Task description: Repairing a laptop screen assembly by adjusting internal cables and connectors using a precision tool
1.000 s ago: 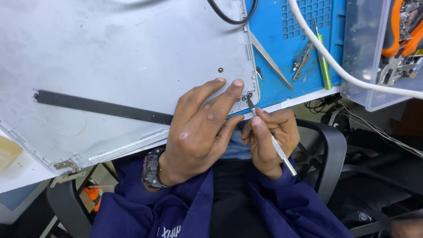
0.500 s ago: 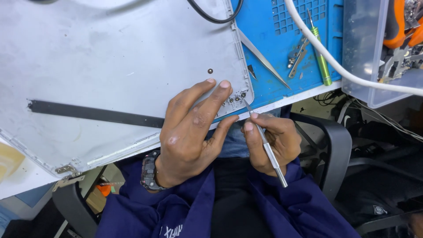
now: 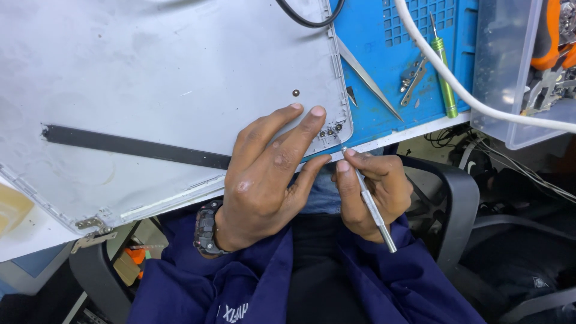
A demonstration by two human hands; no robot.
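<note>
Head | right hand (image 3: 375, 189) grips screwdriver (image 3: 371, 201), tip up-left, at panel (image 3: 150, 78) corner

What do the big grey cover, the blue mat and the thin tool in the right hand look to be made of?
Grey cover: probably matte metal or painted plastic; flat, dull sheen, scuffed, with small screws near its corner.
Blue mat: looks like soft rubbery silicone; moulded grid of small compartments, no shine.
Thin tool in the right hand: polished metal, judging by its bright silvery shaft.

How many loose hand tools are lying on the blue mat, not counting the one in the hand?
3, perhaps more hidden: metal tweezers beside the grey panel, a green-handled screwdriver near the white cable, and a small metal piece between them on the blue mat.
</note>
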